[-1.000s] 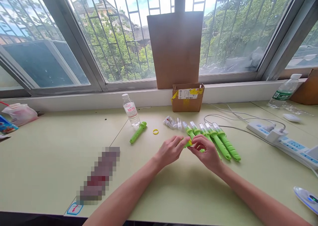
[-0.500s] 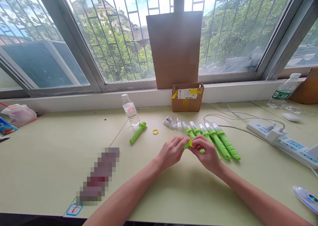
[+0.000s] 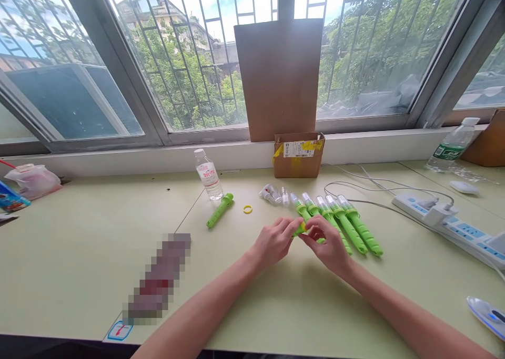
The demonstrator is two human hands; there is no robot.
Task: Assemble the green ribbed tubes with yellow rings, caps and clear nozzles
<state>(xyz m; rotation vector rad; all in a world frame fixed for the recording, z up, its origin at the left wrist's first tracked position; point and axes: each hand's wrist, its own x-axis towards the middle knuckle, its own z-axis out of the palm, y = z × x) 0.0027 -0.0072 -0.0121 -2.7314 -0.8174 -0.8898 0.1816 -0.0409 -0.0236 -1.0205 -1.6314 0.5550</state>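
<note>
A worker's two bare hands meet over a pale green table (image 3: 244, 301), fingertips nearly together; the left hand (image 3: 276, 238) holds a green piece (image 3: 296, 232) in a narrow grip, the piece lying at about two o'clock from the palm, tucked under thumb and forefinger (most of it is hidden by the fingers); the right hand (image 3: 325, 243) comes in from four o'clock, its thumb and forefinger drawn close in a pinch at a yellow band (image 3: 303, 226) on the green piece, though how firmly it presses one cannot tell.

Measured from the grip, a row of green sticks (image 3: 361, 230) with clear tips lies at three o'clock, partly behind the right hand; a loose yellow ring (image 3: 247, 209) and, beyond it, a single green stick (image 3: 220, 211) sit between nine and ten; small clear and white pieces (image 3: 270, 193) cluster at eleven.

Among the containers, a small bottle (image 3: 208, 175) of clear liquid stands upright at ten o'clock; a cardboard box (image 3: 299, 164), its top open, stands at twelve, contents out of sight; a larger clear bottle (image 3: 452, 146) with a green label stands at two; a translucent bag (image 3: 33, 180) far off toward nine shows something pinkish within.
</note>
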